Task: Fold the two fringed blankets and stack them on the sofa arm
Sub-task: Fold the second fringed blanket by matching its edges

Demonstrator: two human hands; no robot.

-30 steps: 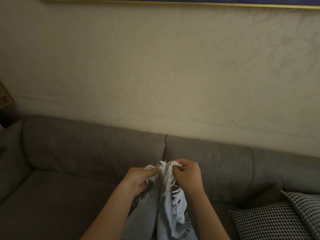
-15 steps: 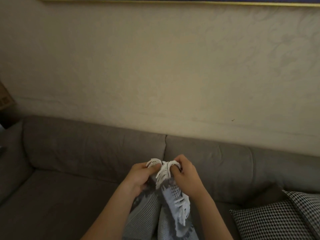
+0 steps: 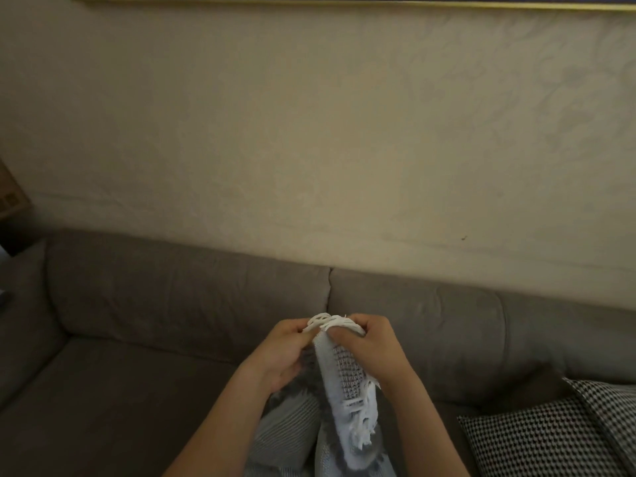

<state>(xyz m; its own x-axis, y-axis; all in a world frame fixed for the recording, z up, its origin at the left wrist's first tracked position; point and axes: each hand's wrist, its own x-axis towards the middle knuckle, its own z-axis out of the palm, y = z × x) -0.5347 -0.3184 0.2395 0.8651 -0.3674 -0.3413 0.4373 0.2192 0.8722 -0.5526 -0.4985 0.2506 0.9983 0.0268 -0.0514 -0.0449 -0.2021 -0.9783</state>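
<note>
A grey and white woven blanket [image 3: 340, 383] with white fringe hangs in front of me over the sofa seat. My left hand [image 3: 280, 352] and my right hand [image 3: 373, 349] sit close together at chest height. Each pinches the fringed top edge of the blanket, with white tassels bunched between the two hands. The rest of the cloth drops down between my forearms and out of the bottom of the view. Only one blanket can be made out. The sofa arm [image 3: 17, 315] rises at the far left, bare where it shows.
A grey-brown sofa [image 3: 172, 304] with two back cushions runs across the view under a beige wall. A black and white houndstooth cushion [image 3: 550, 438] lies on the seat at the right. A framed picture's lower edge [image 3: 344, 0] crosses the top.
Both hands have shifted slightly along the fringed edge and drawn it tighter. A woven patterned strip of the blanket now shows below my right hand.
</note>
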